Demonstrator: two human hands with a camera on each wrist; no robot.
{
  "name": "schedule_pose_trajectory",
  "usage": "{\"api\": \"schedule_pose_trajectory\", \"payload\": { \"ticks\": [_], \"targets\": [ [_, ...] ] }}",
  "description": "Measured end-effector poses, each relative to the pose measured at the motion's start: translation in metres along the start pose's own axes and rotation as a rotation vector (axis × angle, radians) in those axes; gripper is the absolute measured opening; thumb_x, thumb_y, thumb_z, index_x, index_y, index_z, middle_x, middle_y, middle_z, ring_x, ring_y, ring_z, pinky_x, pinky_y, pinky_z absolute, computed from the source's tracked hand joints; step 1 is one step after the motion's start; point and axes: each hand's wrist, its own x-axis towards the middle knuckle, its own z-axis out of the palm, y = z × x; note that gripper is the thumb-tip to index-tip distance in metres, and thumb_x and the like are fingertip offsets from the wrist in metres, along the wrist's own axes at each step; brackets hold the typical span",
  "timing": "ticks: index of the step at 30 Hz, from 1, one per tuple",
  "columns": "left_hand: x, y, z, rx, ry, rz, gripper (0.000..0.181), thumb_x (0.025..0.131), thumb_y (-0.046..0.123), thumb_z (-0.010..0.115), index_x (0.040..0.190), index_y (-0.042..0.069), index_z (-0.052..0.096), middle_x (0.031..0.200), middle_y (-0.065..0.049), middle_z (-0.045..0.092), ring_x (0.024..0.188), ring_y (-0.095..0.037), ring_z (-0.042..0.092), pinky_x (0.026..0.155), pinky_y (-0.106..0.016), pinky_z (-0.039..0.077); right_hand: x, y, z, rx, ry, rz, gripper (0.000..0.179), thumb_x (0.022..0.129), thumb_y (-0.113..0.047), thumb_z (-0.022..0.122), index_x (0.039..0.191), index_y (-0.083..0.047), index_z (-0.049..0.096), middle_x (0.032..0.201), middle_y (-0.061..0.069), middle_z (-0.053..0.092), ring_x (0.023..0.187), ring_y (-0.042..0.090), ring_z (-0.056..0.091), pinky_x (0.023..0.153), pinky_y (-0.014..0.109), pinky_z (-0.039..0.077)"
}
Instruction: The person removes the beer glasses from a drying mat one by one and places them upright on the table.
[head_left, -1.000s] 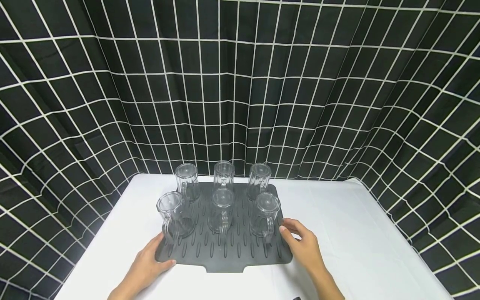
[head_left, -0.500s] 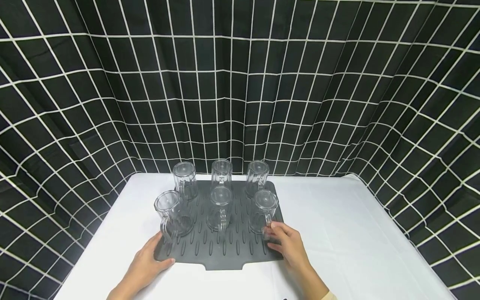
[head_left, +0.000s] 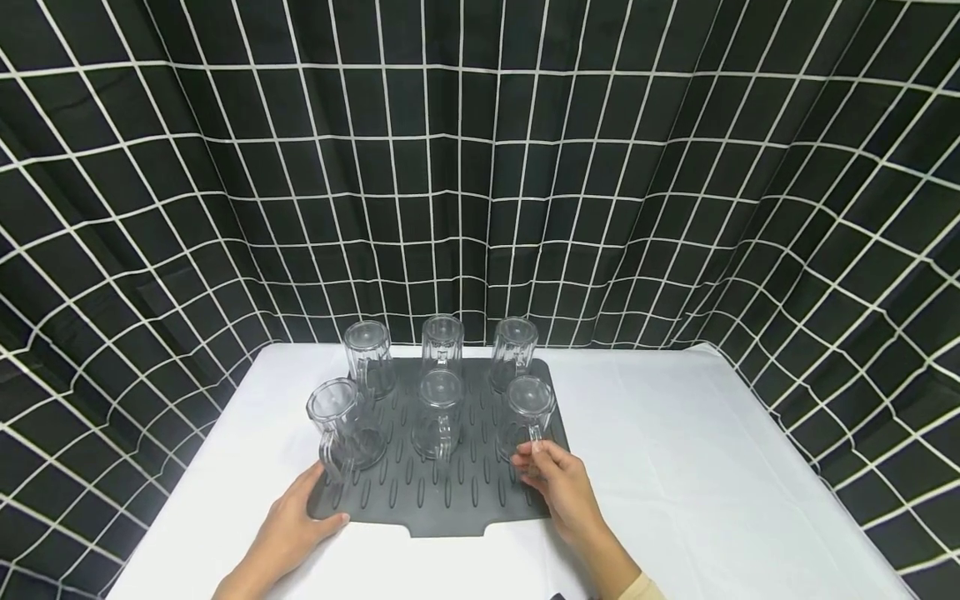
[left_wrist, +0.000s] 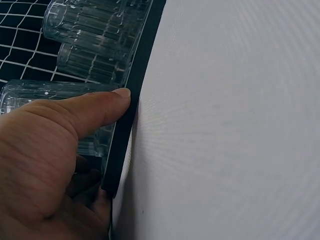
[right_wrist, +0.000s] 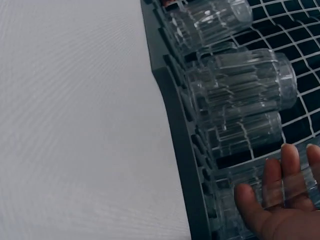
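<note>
Several clear glass mugs stand upside down in two rows on a dark grey drying mat (head_left: 447,521). At the mat's front left corner my left hand (head_left: 291,518) holds on, its thumb (left_wrist: 107,106) along the front edge and its fingers at the left side. My right hand (head_left: 564,490) is at the handle of the front right mug (head_left: 527,402). In the right wrist view the fingers (right_wrist: 272,182) are spread, with the thumb apart and the clear handle crossing in front of them. The front left mug (head_left: 335,408) stands nearest my left hand.
The mat lies on a white-covered table (head_left: 660,433). Beside the front right mug is the front middle mug (head_left: 439,408), with the back row close behind. A black curtain (head_left: 480,167) with a white grid encloses the back and sides.
My right hand has left the mat's right edge and moved left to the front right mug's handle. My left hand has stayed at its corner.
</note>
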Motion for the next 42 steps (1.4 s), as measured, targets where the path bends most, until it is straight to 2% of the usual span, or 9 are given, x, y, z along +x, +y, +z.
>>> {"api": "schedule_pose_trajectory", "payload": {
  "ticks": [11, 15, 19, 23, 27, 34, 39, 42],
  "targets": [
    [0.001, 0.003, 0.001, 0.009, 0.0, -0.026, 0.096, 0.076, 0.031, 0.081, 0.149, -0.001, 0.028, 0.152, -0.024, 0.027, 0.135, -0.045, 0.03, 0.109, -0.058, 0.025, -0.002, -0.001, -0.005, -0.128, 0.076, -0.117, 0.031, 0.102, -0.022, 0.052, 0.094, 0.006, 0.064, 0.092, 0.016, 0.067, 0.089, 0.025, 0.068, 0.082, 0.031, 0.057],
    [-0.001, 0.003, 0.0, 0.012, -0.006, -0.031, 0.096, 0.077, 0.03, 0.081, 0.15, 0.0, 0.027, 0.152, -0.024, 0.026, 0.135, -0.044, 0.029, 0.109, -0.057, 0.025, -0.004, -0.007, -0.008, -0.161, 0.096, -0.19, 0.029, 0.1, -0.021, 0.055, 0.089, 0.004, 0.066, 0.087, 0.014, 0.068, 0.083, 0.024, 0.068, 0.078, 0.031, 0.058],
    [-0.001, 0.004, -0.001, 0.02, 0.0, -0.025, 0.095, 0.077, 0.029, 0.08, 0.151, 0.001, 0.027, 0.153, -0.023, 0.026, 0.135, -0.044, 0.03, 0.109, -0.057, 0.026, -0.005, -0.013, -0.012, -0.197, 0.133, -0.279, 0.027, 0.098, -0.018, 0.058, 0.087, 0.005, 0.066, 0.081, 0.011, 0.066, 0.076, 0.021, 0.067, 0.074, 0.03, 0.059],
    [-0.001, 0.004, -0.001, 0.019, 0.005, -0.018, 0.094, 0.077, 0.028, 0.08, 0.15, 0.0, 0.027, 0.152, -0.024, 0.026, 0.134, -0.044, 0.03, 0.108, -0.057, 0.026, -0.007, -0.017, -0.017, -0.191, 0.168, -0.31, 0.024, 0.097, -0.014, 0.059, 0.088, 0.007, 0.066, 0.079, 0.014, 0.065, 0.073, 0.018, 0.067, 0.072, 0.03, 0.059],
    [0.0, 0.004, 0.001, 0.019, -0.002, -0.025, 0.094, 0.077, 0.028, 0.08, 0.149, -0.002, 0.027, 0.152, -0.025, 0.026, 0.135, -0.044, 0.03, 0.109, -0.056, 0.026, -0.01, -0.02, -0.021, -0.179, 0.202, -0.324, 0.019, 0.096, -0.009, 0.06, 0.089, 0.008, 0.068, 0.082, 0.019, 0.066, 0.072, 0.017, 0.067, 0.072, 0.029, 0.059],
    [-0.002, 0.007, 0.001, 0.034, 0.002, -0.014, 0.095, 0.077, 0.03, 0.08, 0.15, -0.001, 0.027, 0.152, -0.024, 0.027, 0.134, -0.044, 0.031, 0.109, -0.056, 0.027, -0.016, -0.029, -0.026, -0.235, 0.284, -0.352, 0.017, 0.092, -0.014, 0.067, 0.094, 0.002, 0.072, 0.082, 0.017, 0.069, 0.072, 0.014, 0.067, 0.073, 0.022, 0.057],
    [-0.004, 0.009, -0.004, 0.039, 0.015, -0.014, 0.09, 0.078, 0.03, 0.08, 0.146, -0.004, 0.032, 0.148, -0.026, 0.033, 0.13, -0.045, 0.036, 0.106, -0.058, 0.03, -0.019, -0.031, -0.029, -0.22, 0.281, -0.403, 0.012, 0.09, -0.008, 0.068, 0.093, 0.004, 0.072, 0.091, 0.013, 0.071, 0.079, 0.011, 0.069, 0.076, 0.026, 0.057],
    [-0.007, 0.011, -0.008, 0.047, 0.018, -0.039, 0.084, 0.081, 0.032, 0.077, 0.142, -0.008, 0.037, 0.144, -0.029, 0.037, 0.128, -0.047, 0.038, 0.104, -0.059, 0.032, -0.021, -0.032, -0.031, -0.228, 0.265, -0.444, 0.009, 0.089, -0.004, 0.068, 0.092, 0.003, 0.072, 0.09, 0.014, 0.07, 0.083, 0.011, 0.069, 0.08, 0.027, 0.056]
  ]
}}
